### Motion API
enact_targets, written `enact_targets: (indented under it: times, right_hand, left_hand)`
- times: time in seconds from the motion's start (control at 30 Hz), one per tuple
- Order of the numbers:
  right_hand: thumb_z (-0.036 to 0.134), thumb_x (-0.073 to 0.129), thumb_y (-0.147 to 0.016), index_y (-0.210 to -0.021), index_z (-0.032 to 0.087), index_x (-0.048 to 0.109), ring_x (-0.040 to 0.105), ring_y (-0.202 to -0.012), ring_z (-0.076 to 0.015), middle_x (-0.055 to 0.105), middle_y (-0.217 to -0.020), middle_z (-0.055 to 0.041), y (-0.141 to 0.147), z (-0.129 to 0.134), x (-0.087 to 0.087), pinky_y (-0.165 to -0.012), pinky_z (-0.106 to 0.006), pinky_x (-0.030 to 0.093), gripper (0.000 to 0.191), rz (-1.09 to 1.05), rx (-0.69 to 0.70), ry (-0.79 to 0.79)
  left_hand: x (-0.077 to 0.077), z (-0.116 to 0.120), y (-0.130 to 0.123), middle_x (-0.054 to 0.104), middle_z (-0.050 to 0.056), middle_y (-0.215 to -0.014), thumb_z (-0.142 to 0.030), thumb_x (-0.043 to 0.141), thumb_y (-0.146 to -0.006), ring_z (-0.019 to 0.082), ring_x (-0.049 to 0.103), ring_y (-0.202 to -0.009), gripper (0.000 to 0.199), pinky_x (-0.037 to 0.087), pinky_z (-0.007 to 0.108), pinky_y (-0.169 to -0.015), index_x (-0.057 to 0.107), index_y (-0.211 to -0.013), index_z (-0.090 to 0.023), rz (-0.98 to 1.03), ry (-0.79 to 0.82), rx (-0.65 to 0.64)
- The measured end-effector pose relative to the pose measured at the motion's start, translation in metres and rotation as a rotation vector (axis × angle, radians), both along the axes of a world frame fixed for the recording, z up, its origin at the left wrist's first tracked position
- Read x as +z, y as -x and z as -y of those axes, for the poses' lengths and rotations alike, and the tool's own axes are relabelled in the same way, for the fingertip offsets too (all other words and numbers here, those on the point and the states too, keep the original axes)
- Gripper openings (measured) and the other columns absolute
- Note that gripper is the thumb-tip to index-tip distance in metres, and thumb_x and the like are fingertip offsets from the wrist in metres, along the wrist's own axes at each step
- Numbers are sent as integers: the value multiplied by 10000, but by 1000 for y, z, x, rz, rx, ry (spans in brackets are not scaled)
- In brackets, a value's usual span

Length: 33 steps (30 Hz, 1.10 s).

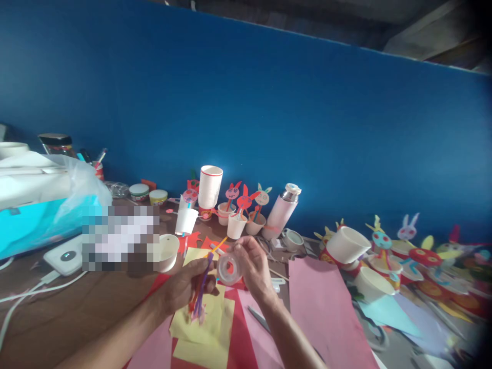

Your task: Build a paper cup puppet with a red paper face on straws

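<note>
My left hand [192, 282] is closed round a bundle of thin purple and orange strips [200, 292], whose lower ends hang over the yellow paper [205, 348]. An orange stick end points up to the right from it. Close beside it, my right hand [251, 264] pinches a small round clear piece [229, 268], like a lid or roll of tape, with something red showing through. The two hands are nearly touching above the papers. Scissors [259, 319] lie partly under my right forearm.
Paper cups with rabbit-faced figures [237, 225] stand behind my hands, beside a cup stack [210, 187] and a pink flask [282, 210]. More cups [374, 284] and pink paper [326, 312] lie right. A white device [65, 254] and a blue bag [46, 225] sit left.
</note>
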State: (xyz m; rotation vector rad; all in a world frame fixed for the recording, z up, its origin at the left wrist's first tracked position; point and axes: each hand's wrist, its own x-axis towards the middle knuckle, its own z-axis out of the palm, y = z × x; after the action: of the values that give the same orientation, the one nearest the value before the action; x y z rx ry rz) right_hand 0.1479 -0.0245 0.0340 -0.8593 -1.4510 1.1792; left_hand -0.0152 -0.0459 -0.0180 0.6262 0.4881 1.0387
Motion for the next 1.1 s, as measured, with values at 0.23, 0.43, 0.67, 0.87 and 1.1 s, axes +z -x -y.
enact_targets:
  times: [0.23, 0.43, 0.67, 0.87, 1.1]
  right_hand:
    - [281, 458, -768, -727, 190, 528, 491, -525, -124, 548, -595, 22, -9, -22, -17, -493, -216, 377, 122, 306, -319, 34]
    - [273, 443, -768, -723, 195, 533, 490, -572, -130, 548, -625, 21, -4, -16, -19, -539, -227, 382, 127, 322, -355, 16]
    - [287, 429, -810, -748, 192, 484, 474, -556, -119, 518, -636, 18, 6, -9, -23, -523, -218, 394, 126, 160, -287, 15]
    - [291, 437, -825, -735, 194, 459, 425, -522, -101, 459, -626, 39, 8, -8, -23, -503, -209, 378, 134, 28, -305, 20]
    - [295, 457, -844, -743, 196, 458, 465, -641, -114, 503, -689, 26, 5, -11, -20, -622, -224, 384, 141, -155, -286, -84]
  left_hand:
    - [20, 5, -4, 596, 7, -688, -289, 531, -824, 133, 538, -635, 159, 392, 242, -644, 644, -850, -180, -602, -399, 199]
    - [21, 20, -19, 525, 72, -1203, -317, 523, -811, 260, 437, -1137, 222, 353, 316, -915, 682, -708, -201, -844, -572, 139]
    - [15, 19, -24, 573, 84, -1131, -288, 522, -818, 254, 475, -1092, 184, 344, 327, -931, 686, -838, -207, -850, -668, 162]
    - [20, 19, -27, 599, 69, -1018, -319, 484, -842, 218, 527, -937, 244, 392, 321, -851, 682, -825, -178, -741, -639, 122]
    - [16, 20, -30, 571, 63, -971, -265, 484, -843, 207, 519, -931, 228, 389, 309, -832, 667, -775, -146, -639, -575, 79]
